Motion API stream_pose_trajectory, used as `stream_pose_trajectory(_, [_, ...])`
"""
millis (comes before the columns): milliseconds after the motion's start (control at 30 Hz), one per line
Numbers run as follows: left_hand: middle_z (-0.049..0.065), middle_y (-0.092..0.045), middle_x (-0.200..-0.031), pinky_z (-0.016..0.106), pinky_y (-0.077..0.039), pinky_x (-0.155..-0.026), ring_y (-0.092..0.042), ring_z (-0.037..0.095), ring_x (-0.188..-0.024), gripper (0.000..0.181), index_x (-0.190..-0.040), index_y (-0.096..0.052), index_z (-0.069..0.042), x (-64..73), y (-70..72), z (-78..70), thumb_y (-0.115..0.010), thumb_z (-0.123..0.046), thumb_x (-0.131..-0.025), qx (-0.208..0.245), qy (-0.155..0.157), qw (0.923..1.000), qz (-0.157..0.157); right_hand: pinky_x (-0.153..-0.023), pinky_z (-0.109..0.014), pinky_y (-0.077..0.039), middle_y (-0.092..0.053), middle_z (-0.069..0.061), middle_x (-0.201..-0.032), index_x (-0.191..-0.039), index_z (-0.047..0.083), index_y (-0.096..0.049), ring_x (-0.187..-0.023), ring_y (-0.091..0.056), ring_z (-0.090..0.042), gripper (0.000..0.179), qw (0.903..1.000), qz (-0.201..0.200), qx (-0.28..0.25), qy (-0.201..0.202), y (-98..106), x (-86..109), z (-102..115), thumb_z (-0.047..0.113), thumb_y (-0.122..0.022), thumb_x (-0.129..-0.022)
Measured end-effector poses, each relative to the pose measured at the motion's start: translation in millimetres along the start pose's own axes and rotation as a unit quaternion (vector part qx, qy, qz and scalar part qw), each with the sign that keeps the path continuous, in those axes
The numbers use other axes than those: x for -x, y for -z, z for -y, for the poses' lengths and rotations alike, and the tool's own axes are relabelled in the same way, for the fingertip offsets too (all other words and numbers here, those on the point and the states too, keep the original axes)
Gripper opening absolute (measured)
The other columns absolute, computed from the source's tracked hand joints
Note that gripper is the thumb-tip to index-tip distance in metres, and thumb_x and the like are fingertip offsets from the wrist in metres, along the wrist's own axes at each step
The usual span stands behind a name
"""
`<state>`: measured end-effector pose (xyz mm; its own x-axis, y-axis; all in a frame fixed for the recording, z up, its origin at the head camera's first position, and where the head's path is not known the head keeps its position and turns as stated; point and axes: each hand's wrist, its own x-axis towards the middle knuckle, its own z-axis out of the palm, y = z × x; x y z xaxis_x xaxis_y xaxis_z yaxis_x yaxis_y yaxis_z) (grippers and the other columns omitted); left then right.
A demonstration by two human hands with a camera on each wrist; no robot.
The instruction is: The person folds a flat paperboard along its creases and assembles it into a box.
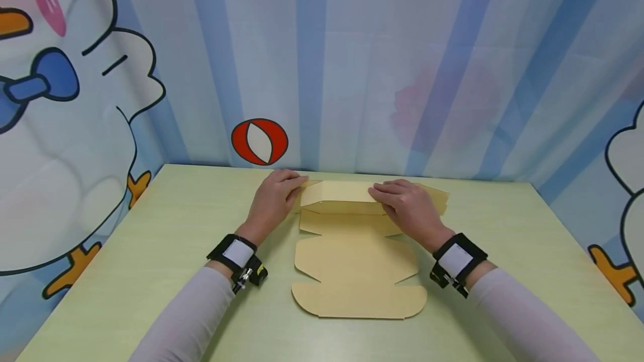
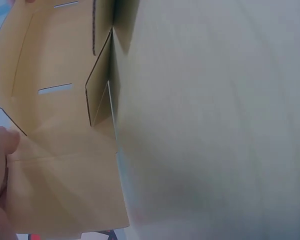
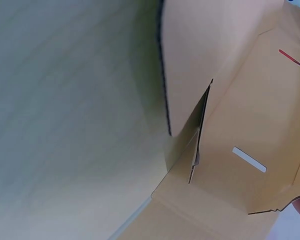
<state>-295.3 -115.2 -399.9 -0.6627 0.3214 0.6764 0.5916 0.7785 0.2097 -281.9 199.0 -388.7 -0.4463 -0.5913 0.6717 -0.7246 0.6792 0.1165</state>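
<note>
your left sleeve (image 1: 186,317) lies closest, over the table (image 1: 151,250) at 7 o'clock, with a strapped wrist camera (image 1: 240,261) at its end. beyond it your left hand (image 1: 269,200) sits at 10 o'clock of the cardboard sheet (image 1: 357,261), pinching the left end of its raised far strip (image 1: 347,191); your thumb is on the near side, and your fingertips behind are hidden.

that strip lies directly between your hands, its long axis running 9 to 3 o'clock. both hands touch it, so neither is nearer. the rest of the sheet stretches towards you, to 6 o'clock, its rounded near flap (image 1: 359,300) unheld on the table.

your right hand (image 1: 410,205), between 1 and 2 o'clock, grips the strip with bent fingers, little gap showing. an end flap (image 1: 439,199) sticks out past it towards 3 o'clock. your right sleeve (image 1: 528,317) lies at 4 o'clock.
</note>
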Motion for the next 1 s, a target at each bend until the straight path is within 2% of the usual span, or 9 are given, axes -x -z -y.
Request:
stream_pose_trajectory(200, [0.009, -0.071, -0.108, 0.039, -0.054, -0.095, -0.064, 0.025, -0.103, 0.023, -0.113, -0.075, -0.008, -0.2, 3.2, -1.3, -0.069, -0.015, -0.092, 0.002, -0.028, 0.9990, -0.035, -0.083, -0.043, -0.060, -0.076, -0.010, -0.108, -0.115, 0.010, -0.075, -0.097, -0.073, -0.027, 0.041, 1.0000, -0.001, -0.002, 0.001, 1.3, -0.4, 1.7, 0.002, -0.082, -0.076])
stream_pose_trajectory(267, [0.008, -0.071, -0.106, 0.037, -0.055, -0.094, -0.064, 0.024, -0.102, 0.022, -0.112, -0.075, -0.008, -1.3, 6.1, -4.5, -0.067, -0.018, -0.094, -0.002, -0.033, 0.9988, -0.036, -0.085, -0.043, -0.060, -0.076, -0.010, -0.109, -0.116, 0.010, -0.075, -0.098, -0.072, -0.027, 0.040, 1.0000, 0.000, -0.002, 0.000, 1.6, -0.9, 1.5, 0.002, -0.082, -0.076])
stream_pose_trajectory(333, [0.007, -0.070, -0.103, 0.035, -0.056, -0.091, -0.063, 0.023, -0.099, 0.024, -0.112, -0.076, -0.008, -1.7, 8.4, -8.3, -0.067, -0.022, -0.094, -0.007, -0.038, 0.9989, -0.025, -0.085, -0.043, -0.060, -0.076, -0.010, -0.109, -0.115, 0.010, -0.075, -0.099, -0.072, -0.027, 0.040, 1.0000, 0.000, -0.002, 0.000, 1.8, -1.7, 1.4, 0.002, -0.082, -0.076])
stream_pose_trajectory(433, [0.006, -0.071, -0.099, 0.032, -0.058, -0.088, -0.065, 0.021, -0.097, 0.030, -0.112, -0.075, -0.009, -0.6, 10.9, -14.6, -0.070, -0.031, -0.092, -0.006, -0.046, 0.9989, 0.009, -0.085, -0.044, -0.060, -0.076, -0.010, -0.108, -0.115, 0.010, -0.075, -0.099, -0.073, -0.027, 0.040, 1.0000, 0.002, -0.002, 0.000, 1.4, -1.7, 1.6, 0.002, -0.082, -0.076])
stream_pose_trajectory(567, [0.002, -0.070, -0.087, 0.032, -0.059, -0.083, -0.067, 0.018, -0.088, 0.029, -0.102, -0.075, -0.011, 1.7, 11.9, -20.1, -0.073, -0.036, -0.089, 0.020, -0.043, 0.9980, 0.042, -0.086, -0.044, -0.059, -0.076, -0.010, -0.109, -0.115, 0.010, -0.075, -0.099, -0.073, -0.027, 0.040, 1.0000, 0.003, 0.000, 0.001, 0.4, -1.2, 2.9, 0.002, -0.081, -0.077])
stream_pose_trajectory(700, [0.000, -0.066, -0.077, 0.031, -0.058, -0.079, -0.066, 0.017, -0.081, 0.026, -0.089, -0.070, -0.011, 3.4, 9.6, -21.1, -0.075, -0.036, -0.088, 0.048, -0.040, 0.9971, 0.043, -0.086, -0.044, -0.059, -0.076, -0.010, -0.110, -0.115, 0.010, -0.075, -0.101, -0.073, -0.026, 0.039, 1.0000, 0.002, 0.002, 0.005, -0.8, -1.2, 3.9, 0.001, -0.080, -0.078])
stream_pose_trajectory(767, [0.001, -0.067, -0.076, 0.031, -0.058, -0.076, -0.067, 0.018, -0.079, 0.024, -0.085, -0.068, -0.011, 4.0, 8.3, -21.1, -0.074, -0.034, -0.088, 0.053, -0.049, 0.9965, 0.041, -0.086, -0.044, -0.059, -0.076, -0.010, -0.110, -0.115, 0.010, -0.075, -0.102, -0.073, -0.027, 0.039, 1.0000, 0.000, 0.002, 0.005, -1.1, -1.5, 4.2, 0.001, -0.080, -0.078])
stream_pose_trajectory(900, [0.002, -0.074, -0.082, 0.028, -0.059, -0.071, -0.070, 0.017, -0.076, 0.020, -0.090, -0.072, -0.010, 5.7, 5.4, -22.5, -0.074, -0.030, -0.089, 0.054, -0.060, 0.9957, 0.046, -0.085, -0.044, -0.059, -0.076, -0.011, -0.109, -0.115, 0.008, -0.075, -0.101, -0.073, -0.028, 0.039, 1.0000, -0.004, -0.004, 0.008, -1.1, -2.0, 5.2, 0.000, -0.080, -0.077])
stream_pose_trajectory(1000, [0.003, -0.076, -0.085, 0.025, -0.059, -0.068, -0.072, 0.015, -0.073, 0.018, -0.093, -0.073, -0.010, 6.6, 3.3, -25.7, -0.074, -0.028, -0.089, 0.066, -0.045, 0.9953, 0.056, -0.084, -0.044, -0.060, -0.076, -0.012, -0.109, -0.115, 0.008, -0.075, -0.101, -0.073, -0.028, 0.040, 0.9999, -0.002, -0.006, 0.010, 0.0, -1.6, 5.7, 0.000, -0.081, -0.076])
